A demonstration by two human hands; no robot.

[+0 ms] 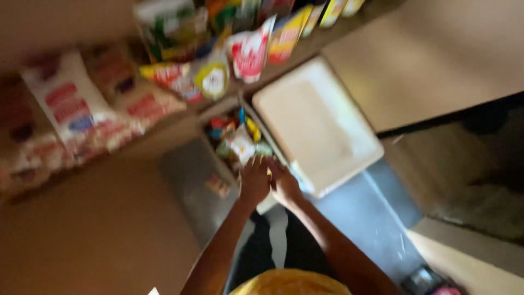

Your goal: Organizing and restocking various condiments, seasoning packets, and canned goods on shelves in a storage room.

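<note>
We see the left hand (254,180) and the right hand (284,183) side by side, touching, both laid on the near edge of an open box (218,117) full of small coloured packets (240,143); blur keeps us from telling whether either grips anything. Just right of the box lies a white lid (316,125), and large snack bags (71,109) sit far left.

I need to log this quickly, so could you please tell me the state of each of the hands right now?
Left hand: reaching to the edge of the open box of packets; grip cannot be told through blur.
Right hand: beside it, grip cannot be told.
</note>
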